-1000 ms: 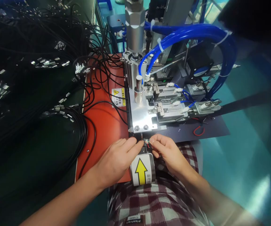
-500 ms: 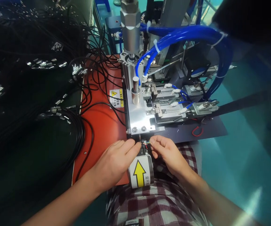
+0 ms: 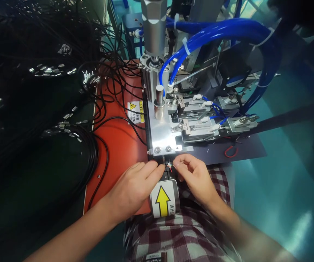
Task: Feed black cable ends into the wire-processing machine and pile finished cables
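Several thin coloured wires (image 3: 170,165), a red one among them, poke out in the small gap between my hands, just below the front of the metal machine plate (image 3: 161,140). My left hand (image 3: 136,183) is closed, thumb and fingers together at the left end of these wires; what it pinches is hidden under the fingers. On the other side, my right hand (image 3: 195,176) is closed with thumb and forefinger pinched beside the wire tips. Whether a wire is between those fingertips is too small to tell. Under both hands sits a white label with a yellow arrow (image 3: 162,201).
A red-orange machine cover (image 3: 119,153) with a warning label (image 3: 135,112) lies to the left, crossed by black cables (image 3: 91,156) with silvery ends. Blue air hoses (image 3: 228,29) arch over pneumatic clamps (image 3: 197,129). A red wire loop (image 3: 230,151) lies on the dark plate.
The view has shifted slightly. The yellowish wires that stretched to my right fingertips no longer show there; my left hand stays nearly in place.
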